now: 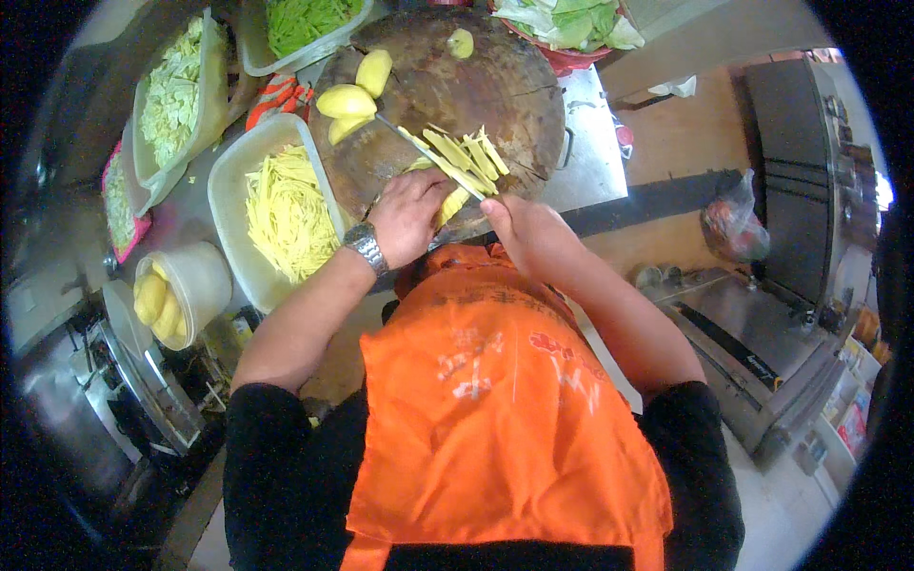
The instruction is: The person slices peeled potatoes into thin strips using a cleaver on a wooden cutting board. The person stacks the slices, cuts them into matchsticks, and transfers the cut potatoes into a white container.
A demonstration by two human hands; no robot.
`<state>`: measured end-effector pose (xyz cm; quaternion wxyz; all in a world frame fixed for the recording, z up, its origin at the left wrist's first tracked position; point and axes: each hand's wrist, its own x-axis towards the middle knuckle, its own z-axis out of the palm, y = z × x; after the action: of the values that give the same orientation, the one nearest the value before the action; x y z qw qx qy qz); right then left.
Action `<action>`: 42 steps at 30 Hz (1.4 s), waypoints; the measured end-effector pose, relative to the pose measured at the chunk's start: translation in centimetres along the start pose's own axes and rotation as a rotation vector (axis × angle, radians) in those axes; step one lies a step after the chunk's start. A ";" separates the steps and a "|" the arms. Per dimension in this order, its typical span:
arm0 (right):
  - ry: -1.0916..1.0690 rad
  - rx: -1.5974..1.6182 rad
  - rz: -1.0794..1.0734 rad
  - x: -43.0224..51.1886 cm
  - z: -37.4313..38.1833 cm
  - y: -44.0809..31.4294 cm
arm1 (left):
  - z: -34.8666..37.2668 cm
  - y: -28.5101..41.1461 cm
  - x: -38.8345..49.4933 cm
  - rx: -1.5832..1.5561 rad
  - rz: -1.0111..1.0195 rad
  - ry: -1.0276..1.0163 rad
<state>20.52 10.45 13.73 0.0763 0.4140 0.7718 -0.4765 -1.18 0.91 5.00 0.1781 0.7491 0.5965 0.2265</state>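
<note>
On a round wooden chopping block (457,86), my left hand (410,210) rests curled over cut yellow potato (451,207), wearing a metal-band watch at the wrist. My right hand (532,228) grips a knife (428,155), its handle hidden in the fist. The blade slants up and left across the block, close to my left fingertips. Thick potato strips (489,153) lie just beyond the blade. Peeled potatoes (374,73) sit near the block's left edge, by the knife tip. A small potato end piece (460,44) lies farther back.
Left of the block stands a plastic tub (225,189) of shredded potato. A white bucket (207,275) holds whole peeled potatoes. Behind are tubs of shredded cabbage (171,107) and green shreds (310,25). A red basket (557,57) of leaves stands at the back right.
</note>
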 end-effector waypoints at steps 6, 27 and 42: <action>0.008 0.018 0.094 -0.3 -0.2 -0.7 | -0.1 0.0 -0.2 0.000 -0.026 -0.028; 0.065 0.016 -0.040 0.2 0.5 -0.2 | 0.8 -0.1 -0.8 0.009 -0.061 0.073; 0.016 -0.004 -0.015 0.2 0.3 -0.6 | 0.7 0.2 -1.2 0.030 -0.052 0.122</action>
<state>19.85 10.17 13.87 0.0671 0.4118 0.7766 -0.4720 -0.84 -0.32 4.42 0.1361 0.7207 0.6289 0.2581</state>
